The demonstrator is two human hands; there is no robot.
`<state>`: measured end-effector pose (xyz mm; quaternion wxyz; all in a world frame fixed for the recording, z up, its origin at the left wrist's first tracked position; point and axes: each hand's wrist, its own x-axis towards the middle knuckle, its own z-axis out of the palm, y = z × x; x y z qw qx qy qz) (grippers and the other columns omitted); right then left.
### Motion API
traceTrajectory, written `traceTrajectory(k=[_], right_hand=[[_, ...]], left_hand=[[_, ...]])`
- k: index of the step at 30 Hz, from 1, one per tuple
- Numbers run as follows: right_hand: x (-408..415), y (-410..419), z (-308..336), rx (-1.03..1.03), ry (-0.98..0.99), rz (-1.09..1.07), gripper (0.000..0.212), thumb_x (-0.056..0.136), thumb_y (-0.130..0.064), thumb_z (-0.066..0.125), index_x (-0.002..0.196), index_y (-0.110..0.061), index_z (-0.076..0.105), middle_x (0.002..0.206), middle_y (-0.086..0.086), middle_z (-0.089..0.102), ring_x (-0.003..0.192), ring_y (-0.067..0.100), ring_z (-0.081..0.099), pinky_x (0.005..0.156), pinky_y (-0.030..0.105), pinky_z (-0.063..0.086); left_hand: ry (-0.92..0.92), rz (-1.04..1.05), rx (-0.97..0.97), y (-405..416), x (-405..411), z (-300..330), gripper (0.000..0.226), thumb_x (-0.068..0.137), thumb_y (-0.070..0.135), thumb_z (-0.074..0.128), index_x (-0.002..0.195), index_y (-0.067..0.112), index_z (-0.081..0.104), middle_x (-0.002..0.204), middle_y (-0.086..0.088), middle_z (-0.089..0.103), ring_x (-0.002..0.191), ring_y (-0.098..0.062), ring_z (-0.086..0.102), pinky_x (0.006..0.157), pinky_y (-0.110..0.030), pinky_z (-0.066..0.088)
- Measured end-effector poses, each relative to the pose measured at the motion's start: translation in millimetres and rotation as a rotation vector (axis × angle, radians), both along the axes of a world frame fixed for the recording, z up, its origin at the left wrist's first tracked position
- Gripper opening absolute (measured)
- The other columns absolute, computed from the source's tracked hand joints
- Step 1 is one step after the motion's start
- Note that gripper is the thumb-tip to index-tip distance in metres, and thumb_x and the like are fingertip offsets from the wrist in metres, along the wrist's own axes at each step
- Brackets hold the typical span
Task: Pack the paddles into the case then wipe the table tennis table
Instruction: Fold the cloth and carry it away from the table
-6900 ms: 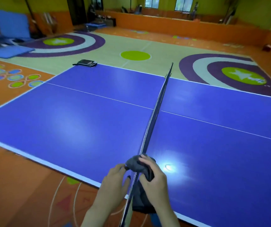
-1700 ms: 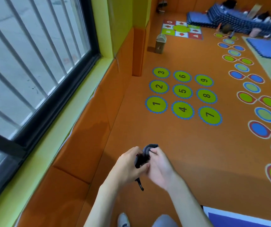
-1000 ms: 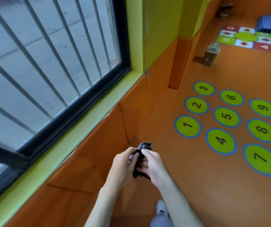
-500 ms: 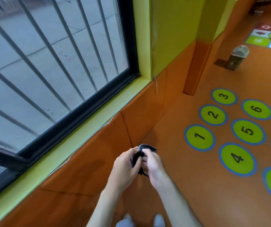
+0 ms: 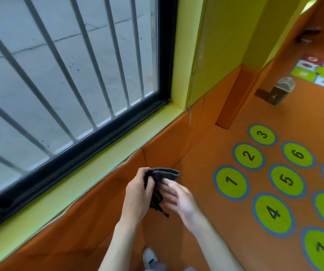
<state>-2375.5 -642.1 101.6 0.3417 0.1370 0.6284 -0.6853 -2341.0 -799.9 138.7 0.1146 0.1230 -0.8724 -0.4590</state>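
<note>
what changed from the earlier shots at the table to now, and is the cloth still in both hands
The person has left the blue table tennis table and walked to the barred window by the orange padded wall; the table is out of view. The left hand still grips the dark grey cloth. The right hand, blurred, now has straighter fingers against the cloth. The cloth stays bunched between both hands.
</note>
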Motion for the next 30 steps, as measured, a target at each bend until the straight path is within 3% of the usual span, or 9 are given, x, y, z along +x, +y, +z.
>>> traceTrajectory(k=[4,7,9,11,16,20,24,27,30], right_hand=[[-28.7,6.8,-3.8,0.153,0.081,-0.076,0.021,0.104,-0.024,0.057,0.120,-0.035,0.066,0.123,-0.003,0.072,0.113,0.014,0.067,0.090,0.036,0.053],[-56.5,13.4,-9.5,0.153,0.113,-0.079,0.040,0.101,-0.021,0.065,0.137,-0.032,0.054,0.134,-0.003,0.064,0.118,0.014,0.062,0.098,0.039,0.048],[-77.0,12.0,-7.3,0.121,0.133,-0.029,0.049,0.099,-0.021,0.068,0.142,-0.033,0.048,0.133,-0.007,0.061,0.119,0.012,0.061,0.106,0.040,0.046],[-97.0,7.7,-6.3,0.086,0.130,0.062,0.048,0.100,-0.024,0.066,0.142,-0.034,0.047,0.131,-0.012,0.062,0.121,0.010,0.060,0.110,0.041,0.046],[-150.7,13.6,-18.1,-0.034,0.095,0.192,0.046,0.100,-0.027,0.067,0.144,-0.022,0.055,0.137,-0.007,0.064,0.128,0.011,0.059,0.114,0.042,0.047],[-202.8,24.9,-8.7,-0.107,0.223,0.279,0.028,0.097,-0.023,0.070,0.125,-0.021,0.069,0.121,-0.004,0.076,0.118,0.014,0.069,0.104,0.039,0.052],[-245.5,24.0,-2.9,-0.039,0.407,0.299,0.012,0.096,-0.021,0.073,0.107,-0.016,0.071,0.102,-0.002,0.079,0.099,0.018,0.075,0.087,0.042,0.061],[-264.4,18.3,-5.5,0.014,0.467,0.274,0.027,0.092,-0.020,0.078,0.113,-0.026,0.063,0.098,0.000,0.078,0.090,0.015,0.075,0.077,0.038,0.063],[-282.4,7.9,-12.2,0.047,0.561,0.302,0.032,0.093,-0.015,0.077,0.112,-0.031,0.056,0.100,0.000,0.073,0.086,0.013,0.074,0.075,0.034,0.062]], left_hand=[[-0.014,-0.005,0.089,-15.0,-23.2,18.3,0.017,0.108,0.025,0.049,0.123,0.029,0.057,0.108,0.015,0.066,0.100,0.003,0.063,0.074,-0.021,0.059],[-0.016,-0.037,0.113,-24.1,-34.3,35.7,0.017,0.108,0.023,0.049,0.120,0.031,0.059,0.107,0.017,0.065,0.101,0.001,0.062,0.074,-0.018,0.054],[-0.024,-0.053,0.120,-31.2,-43.3,42.6,0.018,0.108,0.023,0.050,0.119,0.033,0.060,0.107,0.018,0.066,0.102,-0.003,0.064,0.078,-0.024,0.057],[-0.027,-0.050,0.137,-35.4,-52.1,48.2,0.018,0.108,0.022,0.050,0.118,0.033,0.060,0.106,0.020,0.066,0.104,-0.004,0.064,0.080,-0.027,0.058],[-0.008,0.040,0.187,-29.4,-80.3,59.5,0.020,0.107,0.016,0.050,0.117,0.028,0.063,0.105,0.019,0.068,0.106,-0.003,0.062,0.080,-0.016,0.051],[0.013,0.265,0.321,-21.7,-105.4,50.9,0.022,0.109,0.019,0.049,0.122,0.031,0.062,0.113,0.012,0.072,0.109,-0.008,0.067,0.087,-0.027,0.057],[0.012,0.499,0.523,-8.5,-129.2,33.3,0.033,0.110,0.020,0.047,0.137,0.038,0.041,0.111,-0.001,0.075,0.102,-0.016,0.073,0.084,-0.036,0.061],[-0.008,0.510,0.511,-6.6,-139.1,18.0,0.034,0.111,0.019,0.041,0.138,0.037,0.029,0.110,-0.009,0.074,0.099,-0.021,0.074,0.081,-0.036,0.062],[-0.080,0.513,0.414,-14.4,-144.6,3.8,0.020,0.112,0.021,0.036,0.128,0.033,0.031,0.109,-0.011,0.071,0.090,-0.032,0.071,0.071,-0.043,0.059]])
